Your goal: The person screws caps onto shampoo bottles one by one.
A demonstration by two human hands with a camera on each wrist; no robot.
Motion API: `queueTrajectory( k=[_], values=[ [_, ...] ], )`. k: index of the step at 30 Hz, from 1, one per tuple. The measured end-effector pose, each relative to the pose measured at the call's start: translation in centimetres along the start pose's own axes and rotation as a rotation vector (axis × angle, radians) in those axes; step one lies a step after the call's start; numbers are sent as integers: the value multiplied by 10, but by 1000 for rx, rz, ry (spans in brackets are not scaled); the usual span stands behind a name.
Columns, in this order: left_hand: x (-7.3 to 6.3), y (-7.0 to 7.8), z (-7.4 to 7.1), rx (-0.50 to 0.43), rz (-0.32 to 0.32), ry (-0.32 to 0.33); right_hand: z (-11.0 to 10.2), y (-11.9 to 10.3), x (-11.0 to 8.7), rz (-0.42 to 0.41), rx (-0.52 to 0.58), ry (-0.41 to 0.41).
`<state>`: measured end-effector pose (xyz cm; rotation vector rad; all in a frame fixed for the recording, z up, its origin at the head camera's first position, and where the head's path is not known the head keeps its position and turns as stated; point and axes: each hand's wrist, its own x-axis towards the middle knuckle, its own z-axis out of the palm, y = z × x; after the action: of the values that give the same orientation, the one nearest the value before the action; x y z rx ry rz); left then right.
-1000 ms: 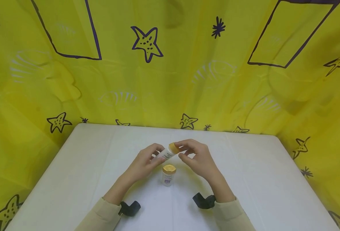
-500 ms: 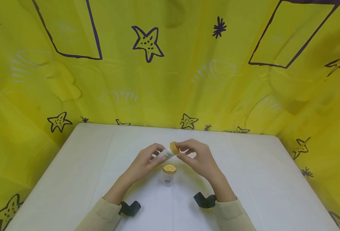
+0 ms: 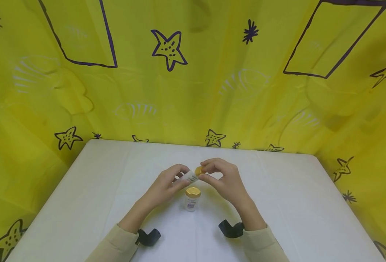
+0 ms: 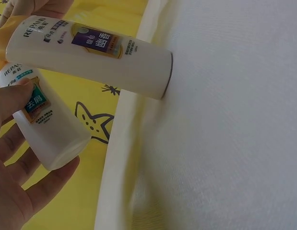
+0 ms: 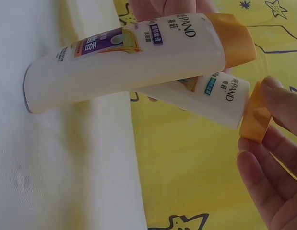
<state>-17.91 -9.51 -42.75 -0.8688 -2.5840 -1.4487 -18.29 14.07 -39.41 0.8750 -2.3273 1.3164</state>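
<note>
My left hand (image 3: 165, 185) holds a white shampoo bottle (image 4: 54, 127) with a teal label, tilted above the table, its top toward my right hand. Fingers and thumb wrap its sides in the left wrist view. My right hand (image 3: 225, 179) pinches the orange cap (image 5: 256, 115) between thumb and fingers, right at the bottle's top edge. A second white bottle (image 3: 192, 202) with a gold-orange cap and purple label stands upright on the table, just nearer than both hands. It partly covers the held bottle in both wrist views.
A white-covered table (image 3: 140, 160) extends beneath both arms. Behind it hangs a yellow curtain (image 3: 193, 91) with star and fish drawings. Black wrist-worn devices (image 3: 148, 237) sit at both sleeve cuffs.
My right fingers have shifted and turned at the orange cap, which now sits slightly lower in the head view. The left hand has moved only slightly; the standing bottle stays in place.
</note>
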Motion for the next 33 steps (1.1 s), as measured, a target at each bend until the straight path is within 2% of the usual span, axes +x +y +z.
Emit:
queueTrajectory(
  k=[9,16,21,33],
  values=[
    [1,0,-1,13,-9,17,-1,2,2,-40,52,-7],
    [1,0,-2,5,-14,16,-1,0,1,8,43,-10],
    [0,1,-1,-1,-15,11,-1,0,0,-1,23,-6],
    [0,2,-3,29,-25,19,-7,0,1,-51,6,-72]
  ],
)
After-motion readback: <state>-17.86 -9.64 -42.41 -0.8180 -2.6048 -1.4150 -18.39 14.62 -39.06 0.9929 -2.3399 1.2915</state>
